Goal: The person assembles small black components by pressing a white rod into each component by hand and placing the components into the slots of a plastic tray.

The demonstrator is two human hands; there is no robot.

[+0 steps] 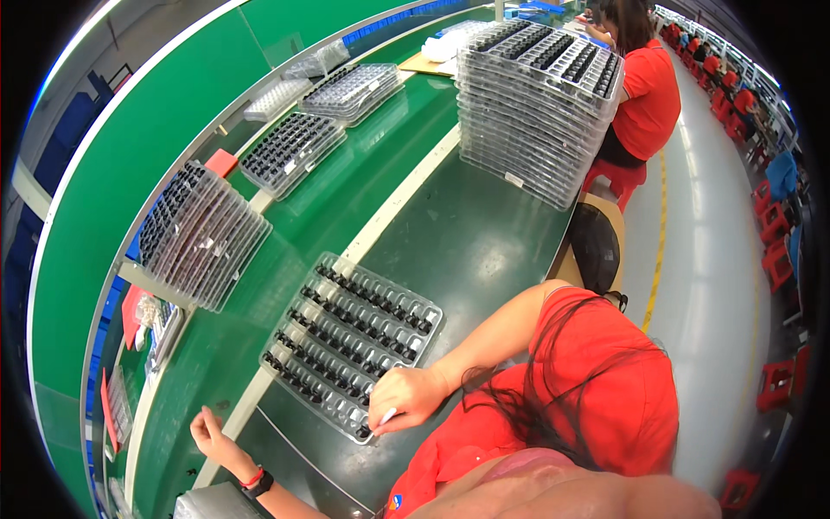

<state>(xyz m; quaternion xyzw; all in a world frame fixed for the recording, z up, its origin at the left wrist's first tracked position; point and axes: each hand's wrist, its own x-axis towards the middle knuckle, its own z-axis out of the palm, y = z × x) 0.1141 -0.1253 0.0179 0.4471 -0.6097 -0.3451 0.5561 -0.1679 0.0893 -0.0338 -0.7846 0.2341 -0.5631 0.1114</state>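
Our right hand (405, 400), fingers curled, is at the near corner of the clear rectangular plastic tray (405, 297) of black parts (337, 343) (gripping, we cannot tell); the tray stretches up-left from it. Our left hand (214, 437), loosely spread, empty, lies farther off, beyond the tray's left.

Nothing is legible; the label (513, 179) on the tall tray stack (527, 130) is too small.

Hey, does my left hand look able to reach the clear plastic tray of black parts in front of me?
Probably yes: your left hand is to the left of the clear plastic tray, with nothing visible standing between them. Your right hand is by its near right corner.
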